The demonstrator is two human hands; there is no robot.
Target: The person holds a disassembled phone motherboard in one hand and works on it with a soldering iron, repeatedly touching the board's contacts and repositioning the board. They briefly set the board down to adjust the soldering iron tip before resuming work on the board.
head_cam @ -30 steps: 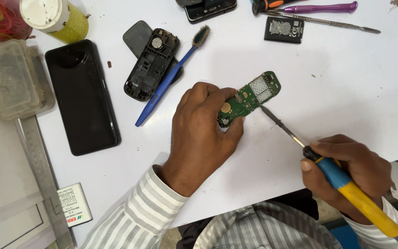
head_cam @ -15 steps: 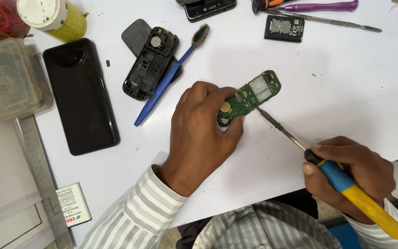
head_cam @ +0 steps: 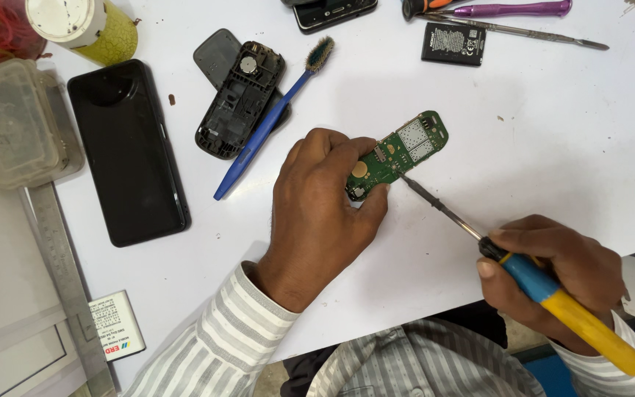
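Note:
My left hand (head_cam: 325, 213) pins a small green circuit board (head_cam: 406, 151) against the white table (head_cam: 567, 132), with fingers on its lower end. My right hand (head_cam: 560, 276) grips a soldering iron with a blue and yellow handle (head_cam: 567, 312). Its dark metal tip (head_cam: 403, 177) touches the board near the middle. The board's upper end carries silver shield squares.
A blue toothbrush (head_cam: 270, 121) lies across a black phone housing (head_cam: 240, 99) beyond my left hand. A black smartphone (head_cam: 126, 151), a clear plastic box (head_cam: 12, 121) and a steel ruler (head_cam: 64, 279) are at the left. A black battery (head_cam: 453, 43), a purple-handled tool (head_cam: 508, 9) and tweezers lie at the back.
The iron's tip has slid up and left along the table until it touches the board. My left hand holds the board in the same place.

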